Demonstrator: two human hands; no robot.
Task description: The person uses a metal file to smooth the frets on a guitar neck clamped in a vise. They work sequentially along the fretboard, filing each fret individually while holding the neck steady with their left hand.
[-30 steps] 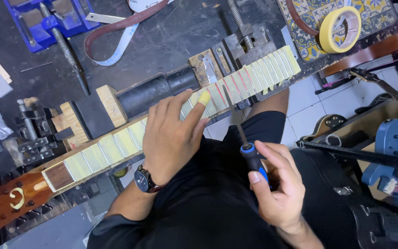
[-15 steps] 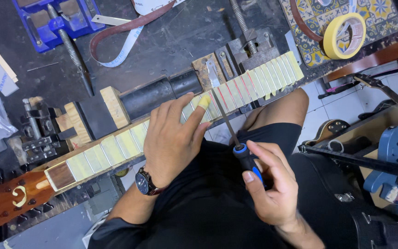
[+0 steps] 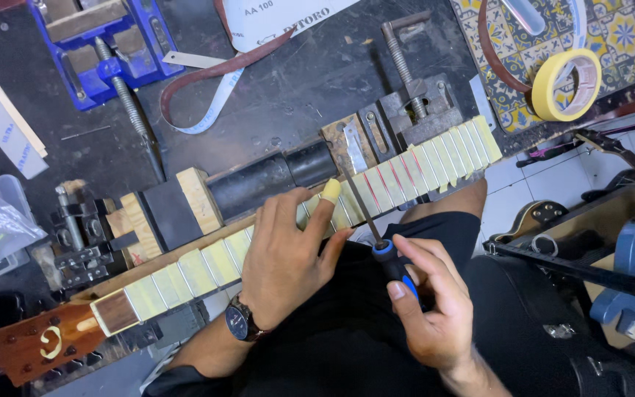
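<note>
A guitar neck (image 3: pixel 192 272) lies slantwise along the bench edge, its fretboard covered in strips of pale yellow tape, headstock (image 3: pixel 38 345) at the lower left. My left hand (image 3: pixel 288 257) presses flat on the middle of the fretboard, a yellow cap on the tip of the index finger. My right hand (image 3: pixel 428 309) grips a small file with a blue and black handle (image 3: pixel 398 268). Its thin dark shaft (image 3: pixel 358 206) reaches up to the fretboard beside my index finger.
A black cylinder (image 3: pixel 273 180) and wood blocks sit behind the neck, with a metal clamp (image 3: pixel 413 95) holding it. A blue vise (image 3: pixel 104 44), sanding belt (image 3: pixel 214 73) and masking tape roll (image 3: pixel 564 84) lie on the dark bench. Guitar parts stand at right.
My right hand has moved up and left, bringing the file's tip onto the fretboard near my left index finger. My left hand stays pressed on the neck.
</note>
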